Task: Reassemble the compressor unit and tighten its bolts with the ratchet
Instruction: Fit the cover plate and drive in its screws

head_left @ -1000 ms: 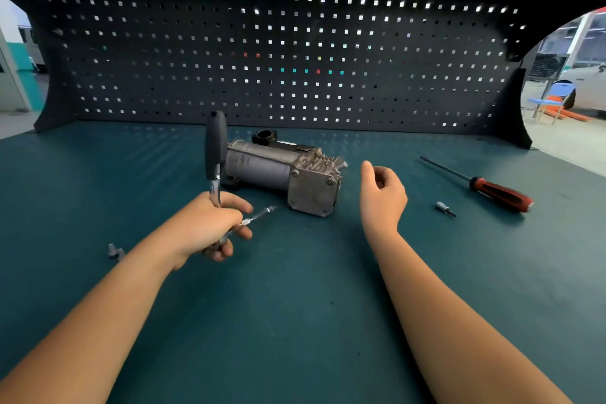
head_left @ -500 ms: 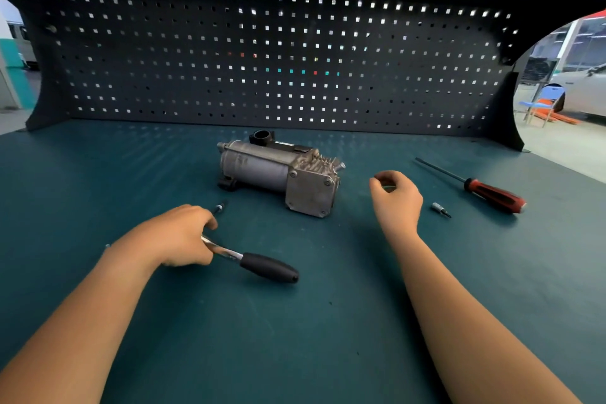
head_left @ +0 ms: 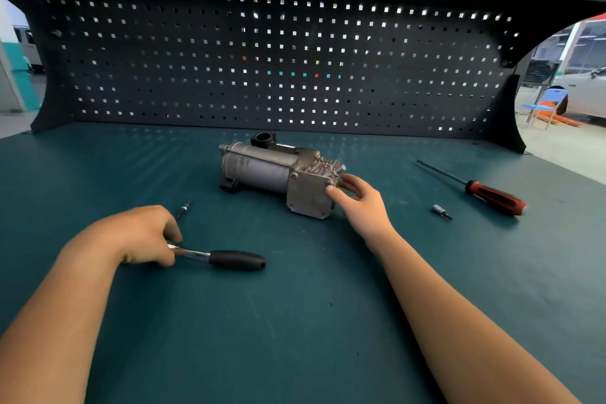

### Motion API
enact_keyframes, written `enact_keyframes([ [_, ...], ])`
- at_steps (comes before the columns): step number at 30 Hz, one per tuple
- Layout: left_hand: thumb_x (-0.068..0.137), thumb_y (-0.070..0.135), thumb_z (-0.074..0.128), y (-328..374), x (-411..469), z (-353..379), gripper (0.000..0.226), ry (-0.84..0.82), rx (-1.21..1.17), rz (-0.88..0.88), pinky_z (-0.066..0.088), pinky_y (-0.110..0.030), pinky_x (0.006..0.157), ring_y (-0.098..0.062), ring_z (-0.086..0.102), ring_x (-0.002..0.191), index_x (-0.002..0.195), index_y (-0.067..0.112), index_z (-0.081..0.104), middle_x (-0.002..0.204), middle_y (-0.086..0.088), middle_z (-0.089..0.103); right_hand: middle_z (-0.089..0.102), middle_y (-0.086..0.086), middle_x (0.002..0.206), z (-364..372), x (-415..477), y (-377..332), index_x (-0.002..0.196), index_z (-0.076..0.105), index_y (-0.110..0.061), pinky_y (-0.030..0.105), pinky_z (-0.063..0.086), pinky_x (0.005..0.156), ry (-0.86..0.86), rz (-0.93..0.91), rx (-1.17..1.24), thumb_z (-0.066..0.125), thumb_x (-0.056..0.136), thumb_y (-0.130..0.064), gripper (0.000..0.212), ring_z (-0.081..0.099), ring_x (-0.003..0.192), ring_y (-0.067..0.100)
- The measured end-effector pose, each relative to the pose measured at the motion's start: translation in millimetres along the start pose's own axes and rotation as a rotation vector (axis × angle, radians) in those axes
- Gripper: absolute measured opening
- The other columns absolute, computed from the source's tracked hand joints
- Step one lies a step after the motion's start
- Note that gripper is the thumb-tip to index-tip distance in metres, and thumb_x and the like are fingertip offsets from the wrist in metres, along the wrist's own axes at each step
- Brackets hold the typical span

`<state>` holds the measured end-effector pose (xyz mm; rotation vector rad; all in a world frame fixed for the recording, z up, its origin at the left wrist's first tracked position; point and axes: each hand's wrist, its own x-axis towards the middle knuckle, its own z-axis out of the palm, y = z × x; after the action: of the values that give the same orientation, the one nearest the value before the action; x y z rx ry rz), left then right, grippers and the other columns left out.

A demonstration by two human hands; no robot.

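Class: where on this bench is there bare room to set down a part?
Free: the near mat between both forearms, and the far-left mat beyond the left hand. Crowded: around the compressor, right hand, socket bit and screwdriver.

Daylight pierces the square holes of the dark perforated metal backboard (head_left: 295,52) as bright specks and blows out both side openings. The teal matte bench mat (head_left: 295,321) is evenly, softly lit with faint shadows. Wide-angle distortion bows the edges; forearms look slightly soft.
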<state>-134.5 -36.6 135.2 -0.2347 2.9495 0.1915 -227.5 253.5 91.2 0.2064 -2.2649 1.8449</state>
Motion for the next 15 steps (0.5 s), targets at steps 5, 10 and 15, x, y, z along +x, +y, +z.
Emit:
enact_keyframes([
  [5,0.074,0.022,0.072,2,1,2,0.014,0.017,-0.041,0.059,0.037,-0.023,0.059,-0.009,0.052,0.068,0.068,0.028,0.061,0.075,0.007,0.059,0.06,0.003,0.119,-26,3,-3,0.125,0.057,-0.013,0.022,0.04,0.084,0.117,-0.075,-0.342,0.065,0.084,-0.03,0.045,0.058,0.105,0.017],
  [10,0.075,0.022,0.072,1,1,3,0.014,0.002,-0.024,0.077,0.041,-0.025,0.067,-0.01,0.054,0.073,0.069,0.029,0.061,0.078,0.007,0.061,0.056,0.016,0.127,-99,10,5,0.122,0.06,-0.007,0.034,0.04,0.091,0.452,0.041,-0.669,0.053,0.088,-0.017,0.036,0.05,0.118,0.031],
  [15,0.074,0.017,0.072,0,-1,0,0.014,0.006,-0.048,0.064,0.045,-0.027,0.071,-0.011,0.057,0.075,0.069,0.029,0.066,0.075,0.009,0.063,0.058,0.015,0.126,-104,4,18,0.121,0.061,-0.007,0.033,0.04,0.092,0.406,0.102,-0.694,0.053,0.087,-0.018,0.036,0.05,0.118,0.03],
])
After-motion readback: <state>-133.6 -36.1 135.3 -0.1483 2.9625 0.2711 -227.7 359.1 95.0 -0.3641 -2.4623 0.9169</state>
